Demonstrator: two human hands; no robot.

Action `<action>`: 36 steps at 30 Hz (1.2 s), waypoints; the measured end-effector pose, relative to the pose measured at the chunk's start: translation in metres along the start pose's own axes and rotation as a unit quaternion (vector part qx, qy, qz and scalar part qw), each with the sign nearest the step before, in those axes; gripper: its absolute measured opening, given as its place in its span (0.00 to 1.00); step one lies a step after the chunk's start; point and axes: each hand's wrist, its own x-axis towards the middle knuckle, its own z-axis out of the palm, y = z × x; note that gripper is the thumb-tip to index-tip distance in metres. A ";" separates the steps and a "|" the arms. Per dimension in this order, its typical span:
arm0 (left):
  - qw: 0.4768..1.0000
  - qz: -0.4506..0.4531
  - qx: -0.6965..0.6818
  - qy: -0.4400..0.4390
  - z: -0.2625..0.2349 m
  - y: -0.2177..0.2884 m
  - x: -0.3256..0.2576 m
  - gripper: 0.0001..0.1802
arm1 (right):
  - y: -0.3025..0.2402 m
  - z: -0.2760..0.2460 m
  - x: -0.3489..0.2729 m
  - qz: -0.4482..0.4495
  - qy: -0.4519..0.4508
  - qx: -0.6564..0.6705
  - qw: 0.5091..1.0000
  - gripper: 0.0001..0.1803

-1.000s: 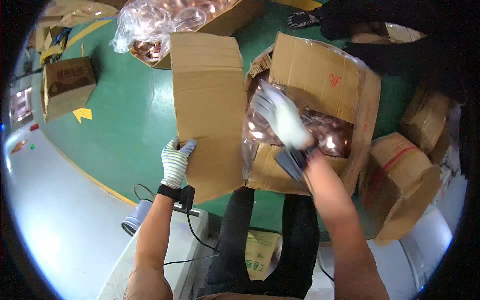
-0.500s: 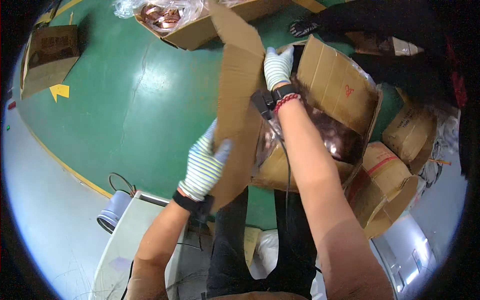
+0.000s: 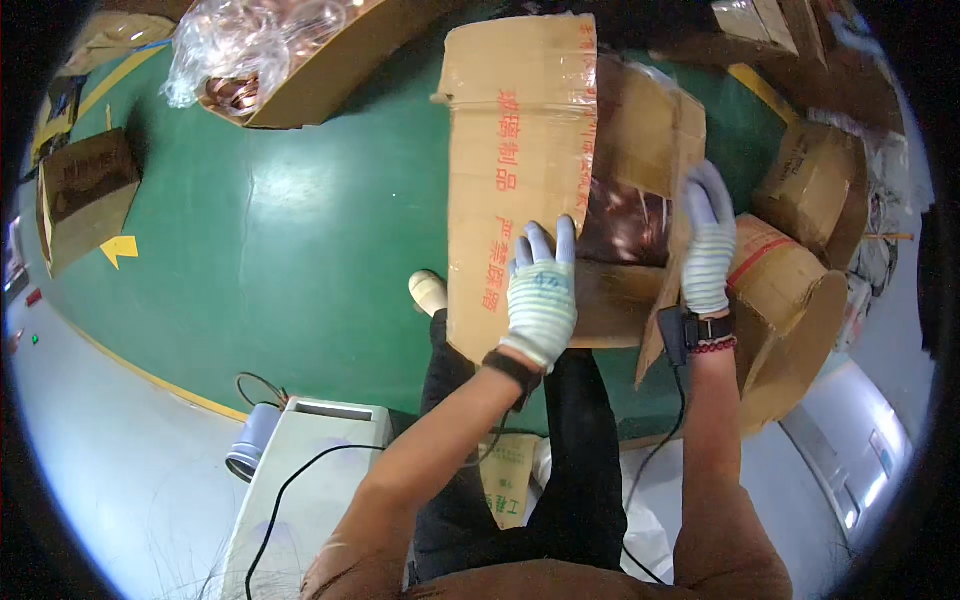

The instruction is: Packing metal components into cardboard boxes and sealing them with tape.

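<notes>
With twelve straight ahead of the person, the open box (image 3: pixel 615 310) stands on the green floor (image 3: pixel 300 220) in front of the legs. Its left flap (image 3: pixel 500 120), red print facing up, has its long axis running from twelve to six. The left hand (image 3: pixel 543 300) is the nearer one to this flap: it lies flat on its lower part, fingers spread and pointing to twelve, at seven o'clock of the box. The opening is between one and two o'clock from that hand.

The right hand (image 3: pixel 708 240) is at four o'clock of the box, beside the right flap (image 3: pixel 655 335), fingers straight and close together; whether it pinches the cardboard I cannot tell. From it, the opening is between nine and ten.

Counted: two hands, both in striped gloves; one open box; one far flap (image 3: pixel 640 130) showing inside it. Shiny copper-coloured things (image 3: pixel 630 235) fill the gap, too blurred to count.

Around the box: one long box (image 3: pixel 360 60) with clear plastic (image 3: pixel 240 45) at ten o'clock, one small brown box (image 3: pixel 90 190) at nine, two boxes (image 3: pixel 790 300) at three and four, one pail (image 3: pixel 258 435) at eight, one white cabinet (image 3: pixel 300 500) between seven and eight. More cardboard at one o'clock is cut off.
</notes>
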 end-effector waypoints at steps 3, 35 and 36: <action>0.999 -0.015 0.045 0.007 0.042 0.024 0.022 0.41 | 0.112 -0.117 0.005 0.023 0.107 -0.052 0.993 0.40; 0.901 -0.172 -0.396 0.048 0.071 -0.146 0.155 0.68 | 0.228 -0.103 0.017 0.119 -0.158 0.066 0.978 0.66; 0.895 -0.165 -0.410 0.054 0.072 -0.135 0.155 0.68 | 0.234 -0.109 0.016 0.113 -0.161 0.074 0.978 0.66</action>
